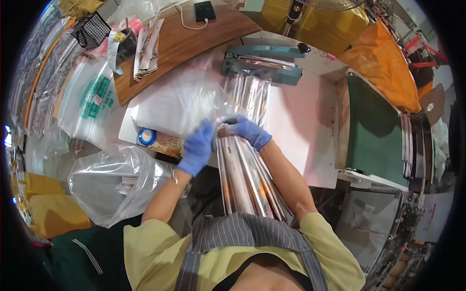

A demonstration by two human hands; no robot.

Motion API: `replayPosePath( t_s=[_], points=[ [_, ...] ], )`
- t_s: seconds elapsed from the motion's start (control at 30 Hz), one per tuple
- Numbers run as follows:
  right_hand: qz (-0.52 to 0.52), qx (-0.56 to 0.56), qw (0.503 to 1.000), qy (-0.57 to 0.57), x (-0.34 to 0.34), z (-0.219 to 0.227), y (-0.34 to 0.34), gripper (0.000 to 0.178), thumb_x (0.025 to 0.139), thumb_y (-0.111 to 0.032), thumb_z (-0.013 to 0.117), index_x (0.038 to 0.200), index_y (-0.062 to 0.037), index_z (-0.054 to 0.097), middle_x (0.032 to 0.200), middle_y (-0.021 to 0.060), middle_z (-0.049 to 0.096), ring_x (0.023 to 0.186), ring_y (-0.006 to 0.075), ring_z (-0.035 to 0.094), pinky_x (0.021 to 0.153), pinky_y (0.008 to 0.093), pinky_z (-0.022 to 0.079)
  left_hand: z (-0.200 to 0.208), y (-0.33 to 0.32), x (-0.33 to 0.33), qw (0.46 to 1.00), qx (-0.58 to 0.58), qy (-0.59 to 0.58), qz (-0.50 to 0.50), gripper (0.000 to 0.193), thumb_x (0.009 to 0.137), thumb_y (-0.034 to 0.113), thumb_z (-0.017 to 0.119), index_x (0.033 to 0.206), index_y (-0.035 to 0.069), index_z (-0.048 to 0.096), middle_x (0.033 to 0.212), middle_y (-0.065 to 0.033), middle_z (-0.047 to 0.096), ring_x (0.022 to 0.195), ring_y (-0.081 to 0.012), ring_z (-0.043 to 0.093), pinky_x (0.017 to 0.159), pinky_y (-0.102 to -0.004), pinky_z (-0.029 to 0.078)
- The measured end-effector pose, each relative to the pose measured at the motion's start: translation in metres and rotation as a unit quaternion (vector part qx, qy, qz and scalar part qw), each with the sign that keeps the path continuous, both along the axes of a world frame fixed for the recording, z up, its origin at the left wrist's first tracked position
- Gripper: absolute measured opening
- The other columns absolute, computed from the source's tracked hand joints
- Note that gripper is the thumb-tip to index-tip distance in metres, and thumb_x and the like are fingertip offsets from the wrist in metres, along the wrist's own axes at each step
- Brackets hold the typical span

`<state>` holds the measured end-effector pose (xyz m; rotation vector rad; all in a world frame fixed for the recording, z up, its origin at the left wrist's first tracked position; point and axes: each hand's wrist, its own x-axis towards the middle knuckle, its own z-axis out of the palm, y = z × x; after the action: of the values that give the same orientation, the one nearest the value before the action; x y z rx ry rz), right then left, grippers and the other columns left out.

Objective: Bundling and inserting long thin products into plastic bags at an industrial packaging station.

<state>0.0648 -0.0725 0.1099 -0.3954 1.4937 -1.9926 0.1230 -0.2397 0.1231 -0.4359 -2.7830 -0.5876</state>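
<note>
My left hand [196, 149], in a blue glove, is closed at the edge of a clear plastic bag [187, 99] that spreads over the white worktop. Close beside it, my blue-gloved right hand [247, 132] has its fingers curled in, seemingly pinching the same bag's edge; their tips are partly hidden. Under the right hand runs a bundle of long, glossy film-wrapped packs [245, 177], stretching from my apron up the worktop. Its far part meets a teal heat sealer [264, 64].
A brown wooden shelf [194, 36] holds a phone [204, 10] on a cable. Blue tape [146, 136] lies left of my hands. A large clear bag [114, 184] hangs at the lower left. A green board [376, 128] stands right, below an orange sack [383, 65].
</note>
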Motion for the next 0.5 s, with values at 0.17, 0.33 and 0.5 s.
replayPosePath(
  t_s=[0.17, 0.33, 0.5],
  points=[
    [-0.085, 0.080, 0.989, 0.088, -0.017, -0.041, -0.019, 0.090, 0.065, -0.030, 0.075, 0.131, 0.0041, 0.024, 0.121, 0.0124, 0.043, 0.107, 0.0192, 0.042, 0.093, 0.0285, 0.035, -0.010, 0.003, 0.069, 0.962, 0.227, -0.117, 0.097, 0.037, 0.085, 0.012, 0.043, 0.120, 0.003, 0.042, 0.114, -0.0140, 0.050, 0.085, -0.0259, 0.057, 0.069, -0.0335, 0.047],
    [-0.221, -0.118, 0.960, 0.126, 0.018, 0.027, 0.024, 0.122, 0.053, -0.046, 0.079, 0.138, -0.0091, 0.000, 0.121, 0.0105, 0.039, 0.106, 0.0197, 0.042, 0.091, 0.0328, 0.037, -0.096, 0.047, 0.037, 0.553, 0.731, -0.399, 0.001, 0.037, 0.091, 0.027, 0.040, 0.121, 0.005, 0.040, 0.112, -0.0060, 0.046, 0.100, -0.0149, 0.043, 0.087, -0.0272, 0.039],
    [-0.469, 0.117, 0.855, 0.188, 0.074, 0.003, 0.092, 0.079, 0.069, -0.034, 0.067, 0.127, 0.0027, 0.028, 0.126, 0.0201, 0.035, 0.118, 0.0292, 0.032, 0.101, 0.0344, 0.023, -0.118, 0.103, 0.033, 0.403, 0.683, -0.590, -0.150, 0.037, 0.091, 0.033, 0.036, 0.113, 0.006, 0.045, 0.107, -0.0076, 0.049, 0.095, -0.0167, 0.048, 0.081, -0.0290, 0.043]
  ],
)
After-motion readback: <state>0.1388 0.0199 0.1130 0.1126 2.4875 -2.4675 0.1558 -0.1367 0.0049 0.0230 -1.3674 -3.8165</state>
